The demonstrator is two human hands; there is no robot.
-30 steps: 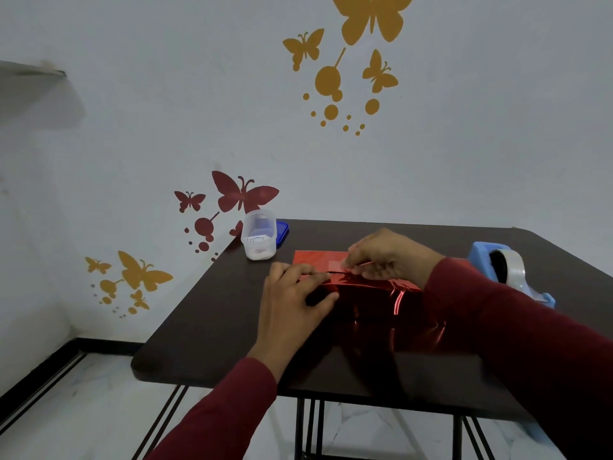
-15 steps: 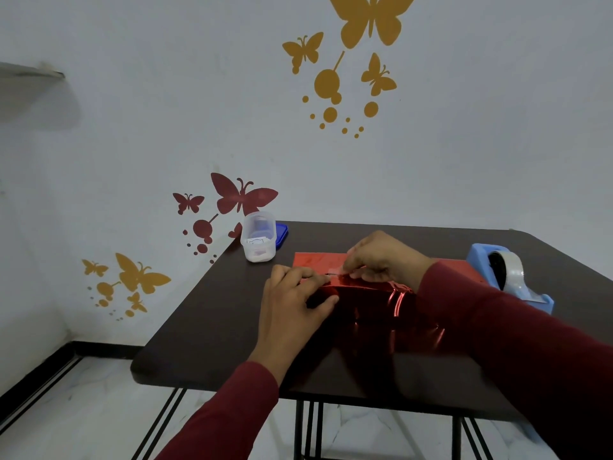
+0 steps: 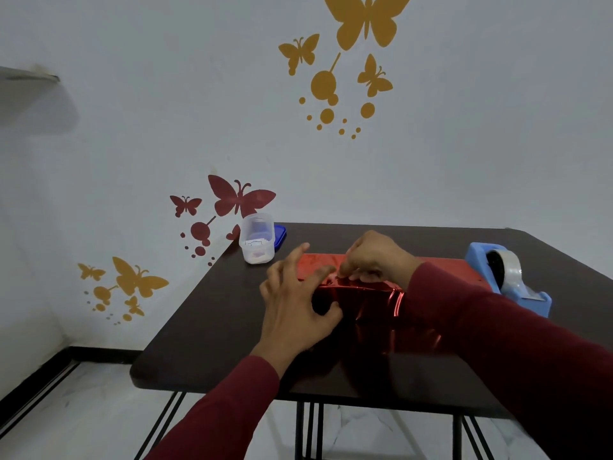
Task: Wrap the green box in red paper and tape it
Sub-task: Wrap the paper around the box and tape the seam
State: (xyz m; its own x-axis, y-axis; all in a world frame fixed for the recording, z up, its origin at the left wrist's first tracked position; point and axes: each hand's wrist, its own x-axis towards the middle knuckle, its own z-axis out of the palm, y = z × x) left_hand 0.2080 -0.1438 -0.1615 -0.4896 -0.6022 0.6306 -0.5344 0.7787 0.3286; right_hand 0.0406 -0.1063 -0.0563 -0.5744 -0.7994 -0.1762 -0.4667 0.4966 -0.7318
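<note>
Shiny red paper (image 3: 368, 310) covers the box at the middle of the dark table (image 3: 215, 320); no green shows. My left hand (image 3: 295, 307) hovers at the parcel's left end with fingers spread and lifted, the thumb near the paper. My right hand (image 3: 374, 260) sits on top of the parcel, fingertips curled down and pinching the paper's folded edge along the top seam. A flat part of the red paper (image 3: 315, 262) lies on the table behind the parcel.
A blue tape dispenser (image 3: 507, 280) with a clear tape roll stands at the right of the table. A clear plastic tub (image 3: 257, 242) and a blue lid (image 3: 279, 236) sit at the back left corner by the wall. The table's front edge is near my forearms.
My left hand has lifted off the parcel's top and spread its fingers. My right hand stays on the top seam, still pinching there.
</note>
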